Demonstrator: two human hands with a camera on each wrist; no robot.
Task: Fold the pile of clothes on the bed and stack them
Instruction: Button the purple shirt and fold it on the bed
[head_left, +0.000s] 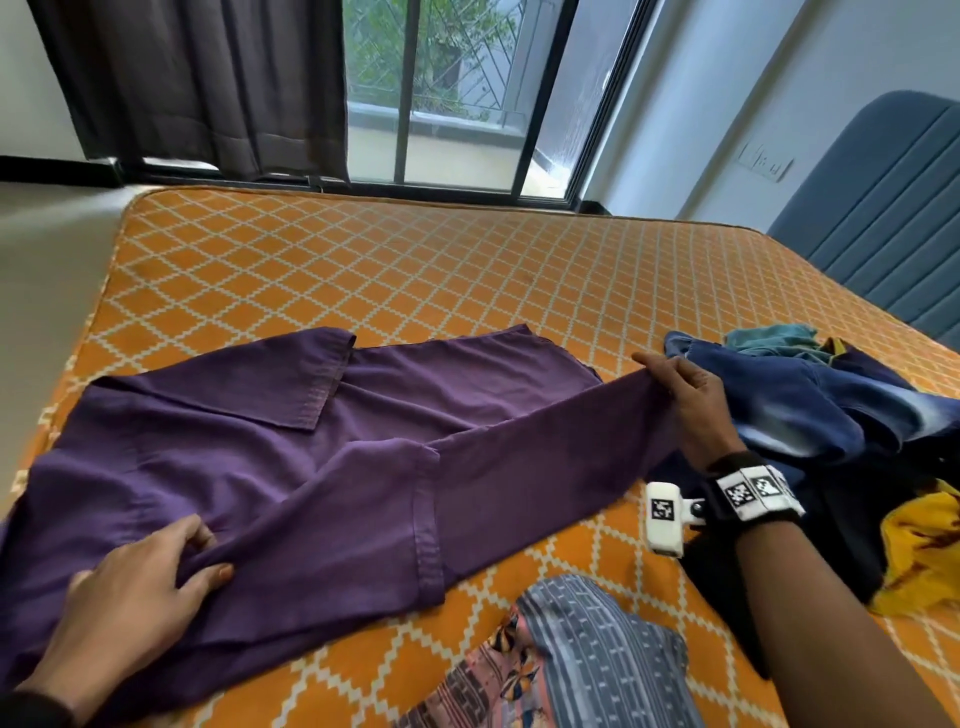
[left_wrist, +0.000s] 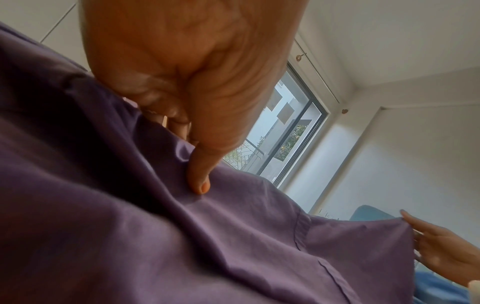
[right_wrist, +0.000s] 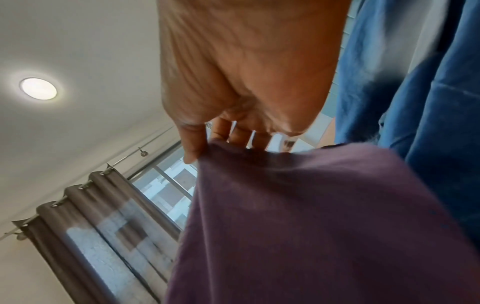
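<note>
on the orange bed (head_left: 363, 270), left hand (head_left: 135, 582) and right hand (head_left: 691, 395) each pinch the spread purple shirt (head_left: 311, 467), whose lifted side should fold over evenly, kept taut.

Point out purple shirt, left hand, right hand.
purple shirt (head_left: 260, 457): head view, flat body panel.
left hand (head_left: 135, 587): head view, back of hand, pinching shirt.
right hand (head_left: 691, 400): head view, back of hand, pinching shirt's edge.

Dark curtain (head_left: 197, 83) half-covers the window (head_left: 467, 93); perhaps a blue headboard (head_left: 883, 208).
</note>
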